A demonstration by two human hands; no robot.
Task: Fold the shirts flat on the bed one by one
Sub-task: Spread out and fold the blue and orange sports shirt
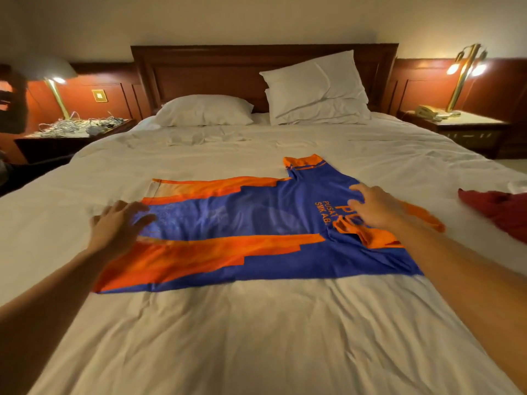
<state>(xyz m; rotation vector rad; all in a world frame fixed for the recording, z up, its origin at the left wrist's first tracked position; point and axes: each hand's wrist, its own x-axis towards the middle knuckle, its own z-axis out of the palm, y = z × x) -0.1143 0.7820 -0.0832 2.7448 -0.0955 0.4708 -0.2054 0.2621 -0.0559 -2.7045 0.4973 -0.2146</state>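
— Where is the shirt found?
— The shirt (242, 223) is spread flat on the bed (256, 337), about in the middle and turned sideways. The hem is at the left and the collar end at the right. One sleeve (305, 163) is stretched toward the far side.

— How are the hands placed?
— The left hand (117, 226) is laid palm down on the hem end. Its fingers (125, 206) are spread and nothing is pinched. The right hand (376, 208) is laid on the collar end, partly over the orange letters (323, 209). Its fingers (360, 191) are also spread, flat on the cloth.

— Is something seen near the right hand?
— An orange part (370, 238) is bunched on its near side. Whether it is a sleeve or the collar cannot be told.

— What else is seen?
— A red cloth (496, 212) is lying at the right edge of the bed, apart from the shirt. White pillows (204, 109) are placed at the far end, against the headboard (214, 69). On the left desk (57, 146) a lit lamp (54, 69) and tangled cables (74, 126) are seen. On the right desk (470, 129) another lit lamp (467, 64) and a phone (427, 112) are seen.
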